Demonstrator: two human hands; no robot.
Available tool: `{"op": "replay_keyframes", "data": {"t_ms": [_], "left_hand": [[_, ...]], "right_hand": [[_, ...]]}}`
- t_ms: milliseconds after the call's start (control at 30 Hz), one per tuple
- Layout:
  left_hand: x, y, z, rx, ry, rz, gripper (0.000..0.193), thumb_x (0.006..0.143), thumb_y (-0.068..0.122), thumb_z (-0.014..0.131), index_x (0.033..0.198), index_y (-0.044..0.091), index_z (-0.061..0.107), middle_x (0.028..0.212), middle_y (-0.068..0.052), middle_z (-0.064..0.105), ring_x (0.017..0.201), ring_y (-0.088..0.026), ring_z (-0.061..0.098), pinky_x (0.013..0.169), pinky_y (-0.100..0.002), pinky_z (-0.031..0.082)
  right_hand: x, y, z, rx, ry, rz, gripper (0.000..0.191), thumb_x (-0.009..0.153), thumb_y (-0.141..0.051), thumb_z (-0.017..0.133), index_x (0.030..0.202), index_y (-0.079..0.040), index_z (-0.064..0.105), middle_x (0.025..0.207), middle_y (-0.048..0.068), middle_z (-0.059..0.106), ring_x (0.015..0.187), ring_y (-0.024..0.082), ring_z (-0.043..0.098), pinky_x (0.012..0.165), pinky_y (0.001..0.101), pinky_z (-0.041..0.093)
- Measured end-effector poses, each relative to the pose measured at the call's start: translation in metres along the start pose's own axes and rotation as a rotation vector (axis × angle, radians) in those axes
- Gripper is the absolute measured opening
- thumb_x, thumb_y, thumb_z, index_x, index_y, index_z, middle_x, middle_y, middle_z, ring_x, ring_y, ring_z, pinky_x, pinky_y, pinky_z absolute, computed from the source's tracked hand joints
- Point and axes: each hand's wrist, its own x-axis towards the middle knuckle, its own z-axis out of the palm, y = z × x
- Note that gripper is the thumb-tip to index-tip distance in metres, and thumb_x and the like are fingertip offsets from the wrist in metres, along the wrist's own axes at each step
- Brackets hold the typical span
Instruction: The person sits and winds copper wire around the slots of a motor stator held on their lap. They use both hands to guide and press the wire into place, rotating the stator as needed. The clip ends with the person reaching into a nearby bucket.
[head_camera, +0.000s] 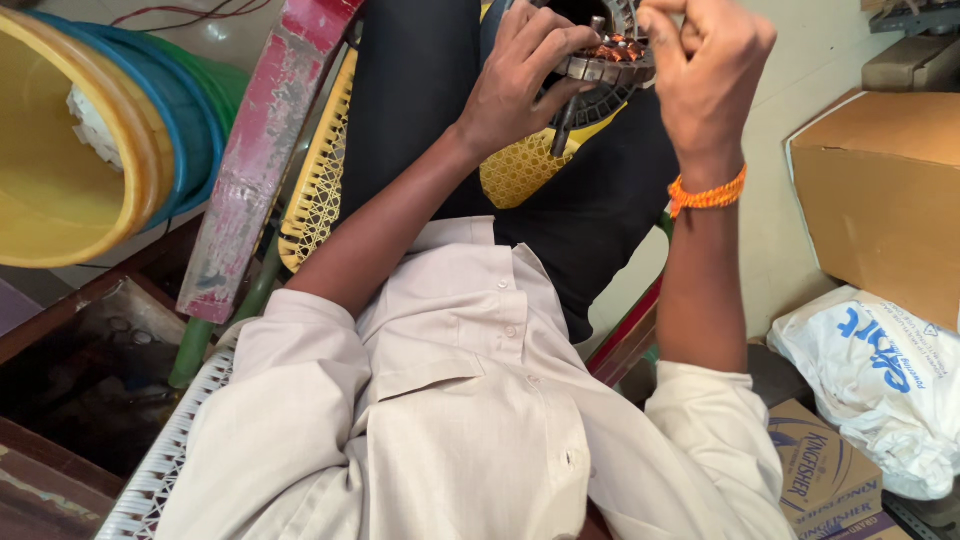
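Grip, head view: my left hand (520, 75) is closed around the near rim of a round motor part (605, 62), fingers curled over its edge. My right hand (705, 60) is clenched into a fist at the part's far side; whether it pinches anything I cannot tell.

Motor part: dark metal ring with copper windings (615, 47) showing between my hands, held over my lap at the top of the view, a dark shaft (563, 125) pointing down from it.

Wrist: orange thread band (708, 193) on my right forearm.

Seat: yellow woven chair (320, 170) under my dark trousers.

To my left: stacked plastic tubs (120, 140), yellow, blue and green, and a worn red plank (255, 165).

To my right: a cardboard box (880, 190) and a white plastic bag (880, 380), touching.
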Motion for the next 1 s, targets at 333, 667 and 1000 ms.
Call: {"op": "replay_keyframes", "data": {"t_ms": [333, 667, 1000], "left_hand": [[0.039, 0.009, 0.0, -0.293, -0.121, -0.575, 0.035, 0.098, 0.034, 0.075, 0.114, 0.004, 0.068, 0.093, -0.006, 0.068, 0.077, -0.014, 0.068, 0.07, -0.031, 0.053], [0.039, -0.039, 0.006, -0.649, -0.313, -0.54, 0.01, 0.095, 0.009, 0.078, 0.103, 0.003, 0.078, 0.089, -0.003, 0.077, 0.082, -0.009, 0.073, 0.074, -0.027, 0.06], [0.047, -0.032, -0.013, -0.535, -0.451, -0.504, 0.012, 0.099, 0.014, 0.075, 0.107, 0.006, 0.079, 0.089, 0.001, 0.079, 0.08, -0.006, 0.072, 0.071, -0.023, 0.057]], "right_hand": [[0.011, 0.036, 0.02, 0.01, 0.002, -0.012, 0.016, 0.097, 0.002, 0.076, 0.086, 0.006, 0.066, 0.068, 0.005, 0.062, 0.056, 0.011, 0.058, 0.051, 0.0262, 0.042], [-0.007, -0.021, -0.005, 0.105, -0.107, 0.3, 0.012, 0.096, -0.004, 0.084, 0.095, 0.002, 0.073, 0.063, 0.006, 0.039, 0.058, 0.016, 0.037, 0.055, 0.0338, 0.032], [-0.048, -0.067, 0.028, 0.044, -0.015, 0.143, 0.011, 0.096, 0.003, 0.079, 0.098, 0.0, 0.068, 0.088, 0.011, 0.063, 0.073, 0.024, 0.061, 0.066, 0.0364, 0.047]]}}
